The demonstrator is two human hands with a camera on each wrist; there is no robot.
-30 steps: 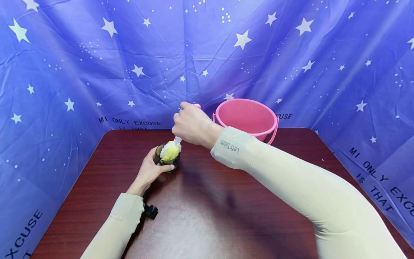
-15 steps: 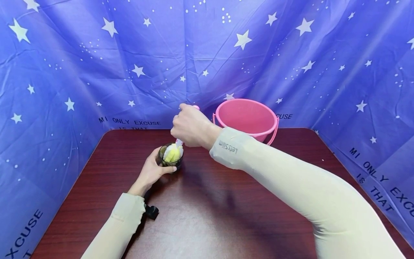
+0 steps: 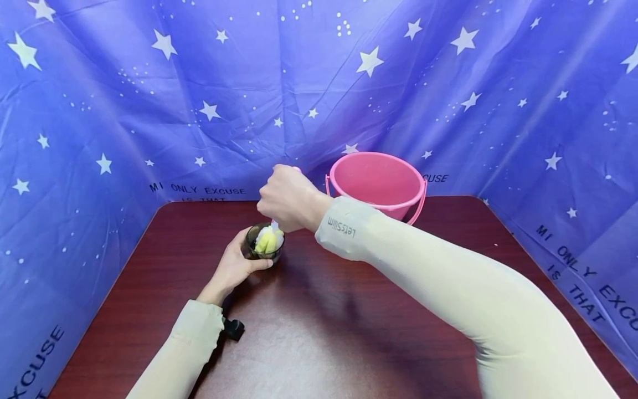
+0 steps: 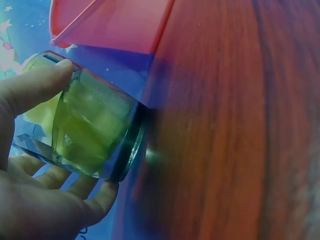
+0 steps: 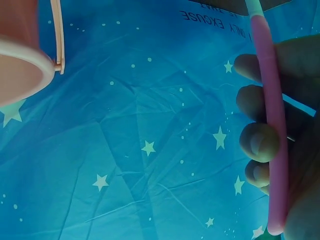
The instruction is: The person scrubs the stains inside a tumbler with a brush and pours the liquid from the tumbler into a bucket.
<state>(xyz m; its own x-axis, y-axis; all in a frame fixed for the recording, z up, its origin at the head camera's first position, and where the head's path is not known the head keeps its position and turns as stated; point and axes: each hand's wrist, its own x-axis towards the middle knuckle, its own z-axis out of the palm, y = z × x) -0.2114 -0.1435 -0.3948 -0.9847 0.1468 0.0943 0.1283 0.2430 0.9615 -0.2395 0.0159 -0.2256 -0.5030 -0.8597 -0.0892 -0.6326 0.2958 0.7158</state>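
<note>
A dark see-through glass (image 3: 277, 256) stands on the table, gripped round its side by my left hand (image 3: 233, 269); the left wrist view shows the thumb and fingers on either side of the glass (image 4: 100, 115). Inside its mouth sits a yellow and white brush head (image 3: 269, 240). My right hand (image 3: 291, 198) is above the glass with its fingers curled round the pink handle (image 5: 272, 100), which the right wrist view shows along its length. The brush head's yellow part is visible through the glass wall in the left wrist view.
A pink bucket (image 3: 381, 180) with a handle stands at the back of the dark red wooden table (image 3: 309, 354), right of the glass. Blue cloth (image 3: 249, 72) with white stars surrounds the back and sides. A black object (image 3: 233, 328) shows beside the left cuff.
The brush head sits slightly lower in the glass, and my right hand has moved a little down and left. The glass has shifted slightly right with my left hand. The head view has tilted a little.
</note>
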